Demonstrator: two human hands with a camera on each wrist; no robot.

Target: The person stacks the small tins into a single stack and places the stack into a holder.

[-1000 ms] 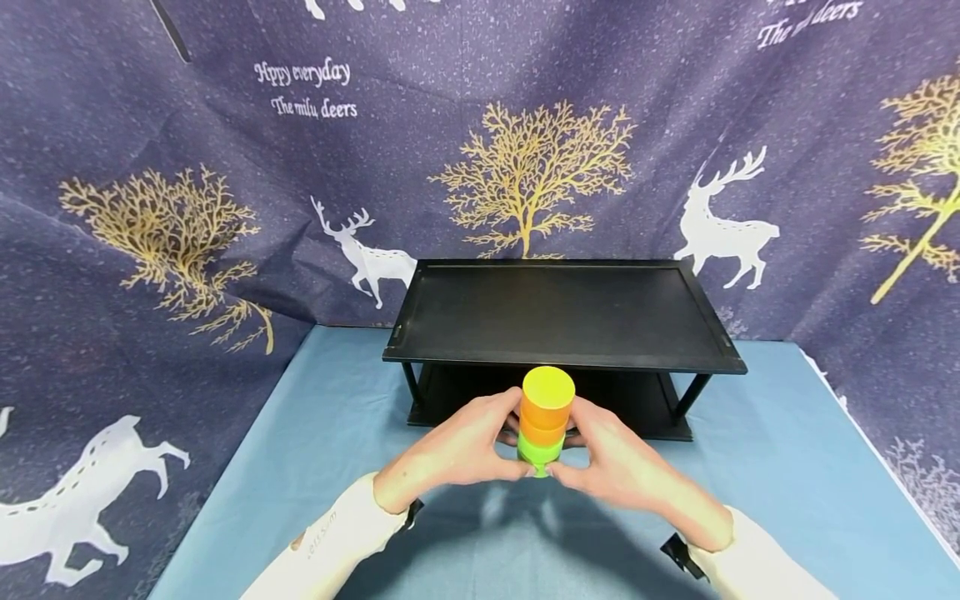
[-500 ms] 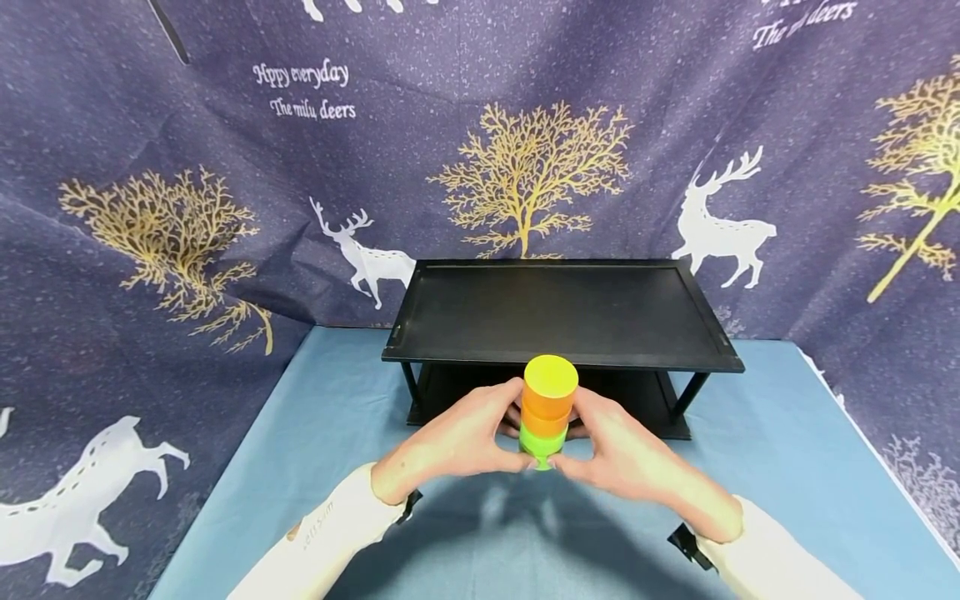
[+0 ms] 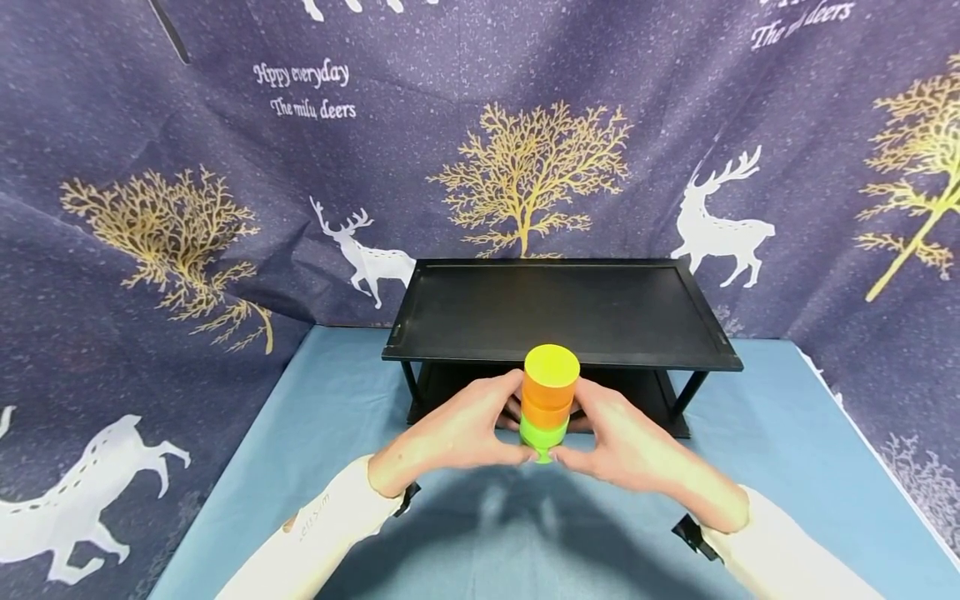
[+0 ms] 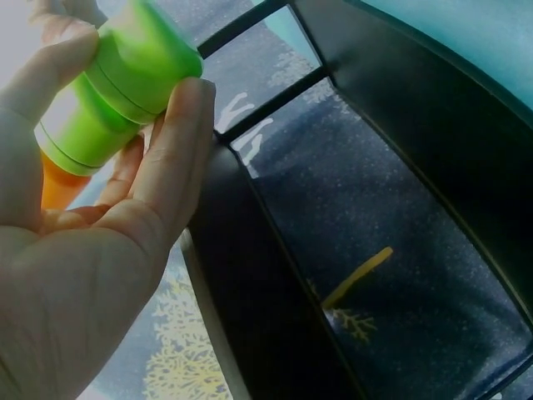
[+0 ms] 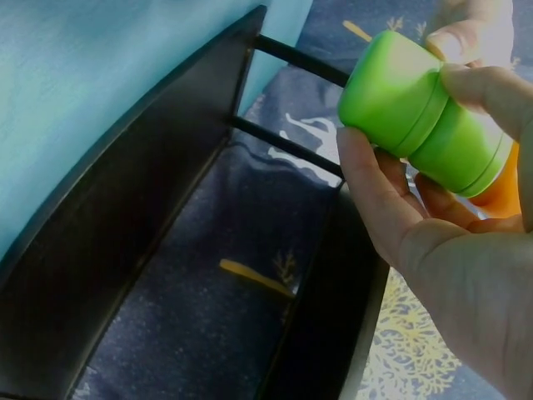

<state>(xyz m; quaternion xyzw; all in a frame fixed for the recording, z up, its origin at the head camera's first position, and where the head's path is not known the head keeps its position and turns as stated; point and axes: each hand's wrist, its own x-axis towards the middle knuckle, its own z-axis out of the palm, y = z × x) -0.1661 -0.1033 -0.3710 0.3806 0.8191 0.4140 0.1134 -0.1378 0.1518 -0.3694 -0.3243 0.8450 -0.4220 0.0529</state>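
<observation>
Between my two hands stands an upright stack of cup-shaped pieces [image 3: 546, 400], with a yellow top, orange middle and green lower end. My left hand [image 3: 468, 427] grips it from the left, thumb low at the green end and fingers behind. From the right, my right hand [image 3: 630, 437] holds it in the same way, the thumb tips close together. The left wrist view shows the green pieces [image 4: 125, 79] between thumb and fingers. Smooth green pieces [image 5: 416, 108] also show in the right wrist view, with orange partly hidden by the fingers.
Behind the stack is a black two-tier shelf [image 3: 555, 312] with a flat top board and thin posts. A blue cloth [image 3: 322, 400] covers the table. Dark fabric [image 3: 375, 167] printed with deer and trees hangs at the back and sides.
Both hands have moved the stack slightly upward in the head view, bringing its top further over the front edge of the shelf's upper board. The grip stays the same.
</observation>
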